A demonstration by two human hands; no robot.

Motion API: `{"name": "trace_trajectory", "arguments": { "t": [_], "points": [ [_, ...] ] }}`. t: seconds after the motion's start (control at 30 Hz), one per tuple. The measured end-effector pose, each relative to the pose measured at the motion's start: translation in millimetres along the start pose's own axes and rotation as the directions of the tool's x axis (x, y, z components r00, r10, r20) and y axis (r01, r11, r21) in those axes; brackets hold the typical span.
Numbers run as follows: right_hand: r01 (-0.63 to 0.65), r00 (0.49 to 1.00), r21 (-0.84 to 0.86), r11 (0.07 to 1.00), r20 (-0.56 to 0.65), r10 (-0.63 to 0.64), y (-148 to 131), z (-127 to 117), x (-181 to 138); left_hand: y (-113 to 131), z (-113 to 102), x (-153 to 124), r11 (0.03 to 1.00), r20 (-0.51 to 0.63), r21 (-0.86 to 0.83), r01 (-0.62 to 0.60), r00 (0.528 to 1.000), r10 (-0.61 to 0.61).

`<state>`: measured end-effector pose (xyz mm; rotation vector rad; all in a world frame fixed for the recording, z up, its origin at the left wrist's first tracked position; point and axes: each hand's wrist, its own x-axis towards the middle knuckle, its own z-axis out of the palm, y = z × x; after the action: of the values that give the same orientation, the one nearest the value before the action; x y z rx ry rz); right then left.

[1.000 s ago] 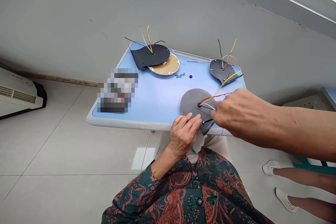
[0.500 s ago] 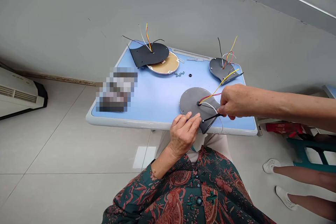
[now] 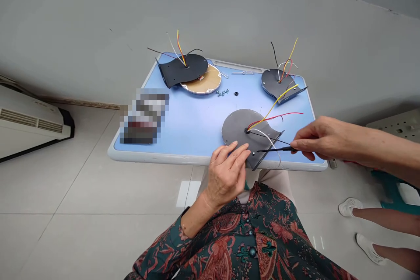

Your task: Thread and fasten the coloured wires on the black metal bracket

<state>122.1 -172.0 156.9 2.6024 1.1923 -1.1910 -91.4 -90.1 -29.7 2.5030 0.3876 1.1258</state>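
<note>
Near the table's front edge lies a dark grey round plate point(image 3: 235, 123) with a flared, bent end. Yellow, red, white and black wires rise from the black grommet point(image 3: 247, 131) at its middle. My left hand point(image 3: 226, 173) rests its outstretched fingers on the plate's near edge; the thumb is mostly hidden. In my right hand point(image 3: 316, 140), thumb and fingers pinch the black handle of a thin screwdriver point(image 3: 277, 150). The screwdriver lies at a low slant over the plate, its tip just right of a small silver screw point(image 3: 253, 153).
On the blue table point(image 3: 183, 127), a black plate point(image 3: 175, 70) overlaps a tan disc point(image 3: 210, 82) at back left. Several loose screws point(image 3: 222, 93) and a black ring point(image 3: 236, 93) lie mid-table. A wired unit point(image 3: 274, 81) stands back right. Another person's legs point(image 3: 377, 220) show at right.
My right hand has drawn back to the right and turned, lowering the screwdriver's handle, and its tip is now off the screw. The red wire now extends freely. My left hand stays on the plate.
</note>
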Motion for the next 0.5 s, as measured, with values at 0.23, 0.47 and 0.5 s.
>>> {"name": "trace_trajectory", "arguments": {
  "t": [0.23,0.47,0.5],
  "points": [
    [0.199,0.978,0.395,0.897,-0.134,-0.158,60.3,37.7,-20.9,10.9,-0.5,19.3,0.998,0.023,0.013,0.058,0.998,-0.058],
    [0.489,0.845,0.577,0.654,-0.499,-0.192,91.4,80.9,-4.0,14.1,10.5,30.9,0.993,0.133,0.101,0.061,0.988,-0.074],
    [0.466,0.844,0.565,0.681,-0.515,-0.150,92.7,83.2,0.7,14.1,10.7,31.1,0.992,0.145,0.111,0.052,0.987,-0.068]
  ]
}}
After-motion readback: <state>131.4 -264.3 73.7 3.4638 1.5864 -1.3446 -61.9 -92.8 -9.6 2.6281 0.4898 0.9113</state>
